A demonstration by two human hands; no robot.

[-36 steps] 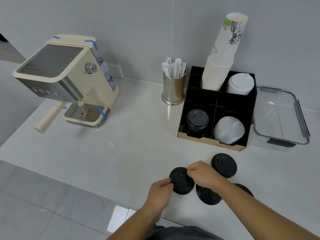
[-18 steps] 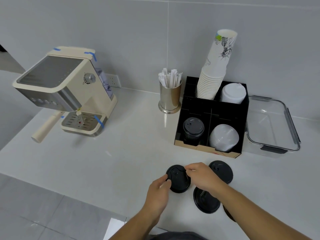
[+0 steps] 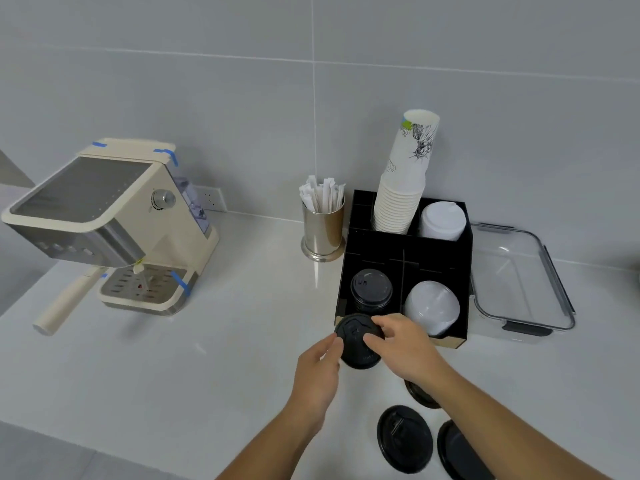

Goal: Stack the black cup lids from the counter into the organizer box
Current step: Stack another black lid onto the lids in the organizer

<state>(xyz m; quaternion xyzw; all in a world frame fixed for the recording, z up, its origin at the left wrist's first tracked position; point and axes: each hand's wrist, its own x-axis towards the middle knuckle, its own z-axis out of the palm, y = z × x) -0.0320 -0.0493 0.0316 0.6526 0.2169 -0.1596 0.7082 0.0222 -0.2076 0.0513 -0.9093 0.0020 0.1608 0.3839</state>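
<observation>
Both hands hold one black cup lid (image 3: pixel 355 344) just in front of the black organizer box (image 3: pixel 433 249). My left hand (image 3: pixel 320 367) pinches its left rim and my right hand (image 3: pixel 403 344) grips its right side. A stack of black lids (image 3: pixel 371 292) sits in the box's front-left compartment, right behind the held lid. Three more black lids lie on the counter: one (image 3: pixel 404 438) near the bottom, one (image 3: pixel 450 448) to its right partly under my right forearm, and one (image 3: pixel 417 394) mostly hidden by my right wrist.
The box also holds a tall stack of paper cups (image 3: pixel 405 181), white lids (image 3: pixel 441 221) and clear dome lids (image 3: pixel 431 308). A steel cup of stirrers (image 3: pixel 322 225) stands left of it, a clear container (image 3: pixel 519 282) right of it, a coffee machine (image 3: pixel 104 223) far left.
Both hands have lifted the black lid off the counter and carried it away from the other loose lids, up to the organizer's front-left compartment.
</observation>
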